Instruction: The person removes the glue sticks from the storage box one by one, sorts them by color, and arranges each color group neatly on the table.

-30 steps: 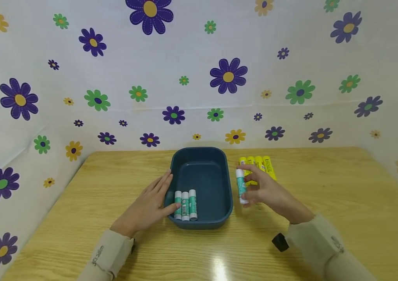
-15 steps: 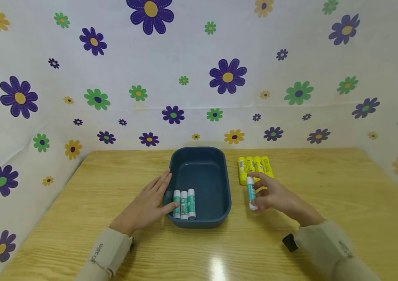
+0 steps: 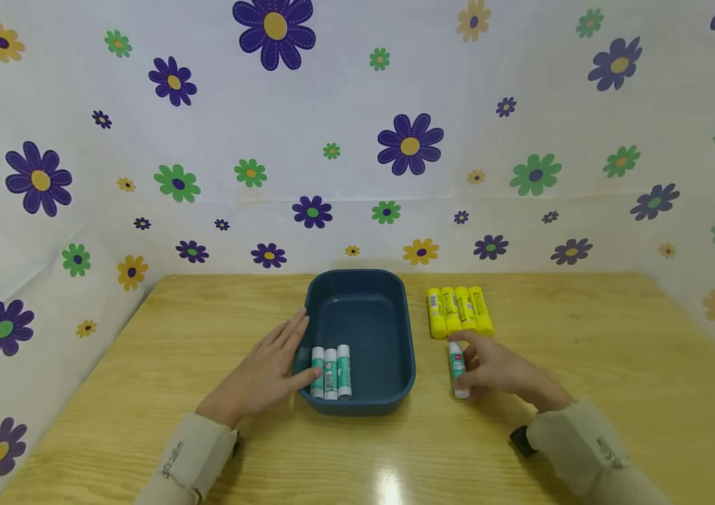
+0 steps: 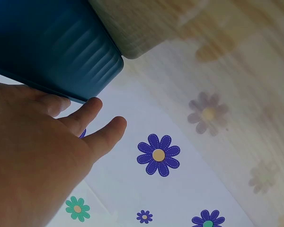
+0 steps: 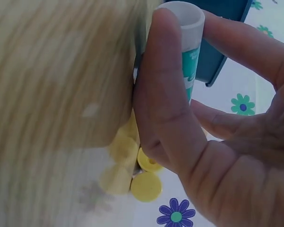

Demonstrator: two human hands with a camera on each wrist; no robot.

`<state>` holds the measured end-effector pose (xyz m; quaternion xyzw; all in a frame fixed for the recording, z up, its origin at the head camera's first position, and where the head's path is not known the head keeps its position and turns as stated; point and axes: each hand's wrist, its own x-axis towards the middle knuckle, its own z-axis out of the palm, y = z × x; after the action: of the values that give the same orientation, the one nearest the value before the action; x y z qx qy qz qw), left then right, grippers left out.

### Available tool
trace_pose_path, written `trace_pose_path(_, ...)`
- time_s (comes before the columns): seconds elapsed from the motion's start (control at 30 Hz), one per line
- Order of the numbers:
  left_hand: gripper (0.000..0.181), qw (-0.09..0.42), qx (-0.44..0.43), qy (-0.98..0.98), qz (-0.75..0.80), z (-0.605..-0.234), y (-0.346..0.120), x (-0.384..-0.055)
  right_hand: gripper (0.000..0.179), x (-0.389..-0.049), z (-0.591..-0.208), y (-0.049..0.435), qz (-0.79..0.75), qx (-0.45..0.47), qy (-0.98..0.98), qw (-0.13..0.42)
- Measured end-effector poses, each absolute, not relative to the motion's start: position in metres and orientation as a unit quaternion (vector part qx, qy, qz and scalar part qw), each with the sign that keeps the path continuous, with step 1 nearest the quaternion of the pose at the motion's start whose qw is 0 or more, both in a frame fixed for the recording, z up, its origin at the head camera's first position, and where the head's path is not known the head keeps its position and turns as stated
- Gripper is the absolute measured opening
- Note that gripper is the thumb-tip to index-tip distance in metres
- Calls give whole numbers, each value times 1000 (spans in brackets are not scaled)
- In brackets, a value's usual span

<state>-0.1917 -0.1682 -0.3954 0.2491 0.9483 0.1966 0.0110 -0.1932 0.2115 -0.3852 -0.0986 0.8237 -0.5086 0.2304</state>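
Note:
With thumb and fingers, my right hand (image 3: 502, 368) grips a white-and-green glue stick (image 3: 458, 365) to the right of the dark blue bin (image 3: 411, 337). The stick is low over the table; whether it touches the wood is hard to tell. In the right wrist view, one white end of that glue stick (image 5: 192, 23) shows between thumb and finger. My left hand (image 3: 253, 384) rests at the bin's left side, fingers fairly straight outside and thumb over the rim. Three matching glue sticks (image 3: 331, 375) lie side by side in the bin's near left corner.
Several yellow glue sticks (image 3: 460, 312) lie in a row just beyond my right hand. The wooden table (image 3: 584, 337) backs onto a flower-printed cloth (image 3: 357, 105), which also covers the sides.
My right hand has carried the green glue stick rightward from beside the bin, then nearer to me and lower, uncovering the yellow sticks. The left hand has stayed at the bin.

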Motion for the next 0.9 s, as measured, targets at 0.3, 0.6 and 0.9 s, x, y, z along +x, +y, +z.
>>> trace_pose_path(0.3,90,7,249,949,193,-397,-168,-190,74,-194,-389,207,-456,-108,858,210)
trace_pose_path(0.6,90,4,248,949,193,-398,-169,-190,76,-194,-386,205,-432,-98,873,206)
trace_pose_path(0.9,91,-2,246,949,195,-400,-169,-191,78,-196,-385,209,-436,-102,870,206)
